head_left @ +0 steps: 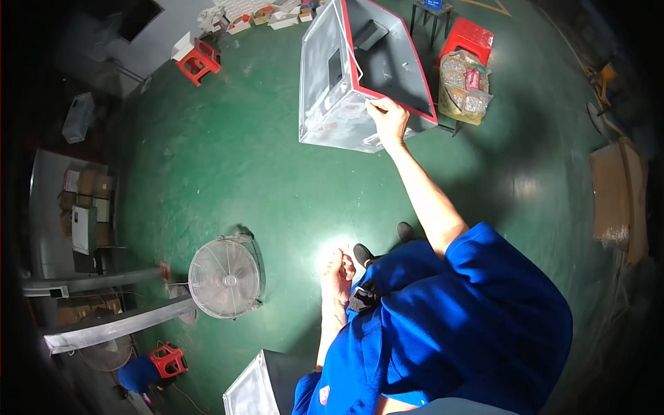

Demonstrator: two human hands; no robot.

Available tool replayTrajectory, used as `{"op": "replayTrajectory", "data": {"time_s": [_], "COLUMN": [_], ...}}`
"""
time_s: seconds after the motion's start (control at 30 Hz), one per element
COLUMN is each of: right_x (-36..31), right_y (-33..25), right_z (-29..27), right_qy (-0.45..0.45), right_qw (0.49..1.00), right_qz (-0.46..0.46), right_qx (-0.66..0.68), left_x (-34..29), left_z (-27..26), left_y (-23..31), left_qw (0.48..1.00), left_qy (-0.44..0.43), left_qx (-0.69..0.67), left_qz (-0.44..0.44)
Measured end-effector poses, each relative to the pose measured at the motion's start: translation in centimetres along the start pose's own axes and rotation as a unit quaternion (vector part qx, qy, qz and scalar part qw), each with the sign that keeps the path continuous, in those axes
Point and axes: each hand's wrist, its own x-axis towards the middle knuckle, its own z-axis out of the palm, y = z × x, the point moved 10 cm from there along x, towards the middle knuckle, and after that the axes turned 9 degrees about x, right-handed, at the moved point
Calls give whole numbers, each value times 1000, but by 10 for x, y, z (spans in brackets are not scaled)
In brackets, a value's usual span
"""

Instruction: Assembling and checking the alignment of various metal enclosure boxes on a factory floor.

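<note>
A grey metal cabinet shell [333, 119], open-topped with a red edging strip [415, 62] round its rim, stands ahead of me. My right hand [389, 124] reaches out to the near corner of this rim. Its thumb and fingers are pinched on the edging there. A thin pale strip [357, 66] runs inside the rim close to that corner. Lower down, beside my body, my left hand [336, 275] has its fingers curled in bright light. Whatever it holds, if anything, is hidden.
A round floor fan [227, 278] stands left. Another metal box [252, 389] is near at lower left. Behind the cabinet's right side are a red stool [470, 38] and a bag of wrapped parts [462, 90]. A person in blue [138, 373] is at far lower left. Cartons [612, 197] stand right.
</note>
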Motion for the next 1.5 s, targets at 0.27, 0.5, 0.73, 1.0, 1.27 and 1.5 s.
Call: {"op": "replayTrajectory", "data": {"time_s": [0.27,0.5,0.73,1.0,1.27,1.5], "right_x": [-10,-43,-66,-67,-70,-112], "right_y": [25,63,70,58,47,-80], "right_z": [7,39,74,68,60,94], "right_qy": [43,102,134,100,31,-540], "right_qw": [996,875,690,696,753,825], "right_qz": [66,358,489,479,510,152], "right_qx": [30,311,517,525,414,67], "left_x": [26,42,60,82,105,135], "left_z": [-1,-7,-2,24,36,51], "left_y": [10,31,45,55,58,56], "left_qw": [998,999,999,997,997,996], "left_qy": [-9,12,0,-35,-35,-13], "left_qx": [-17,-3,21,72,43,2], "left_qz": [-62,-45,-28,-14,-59,-84]}}
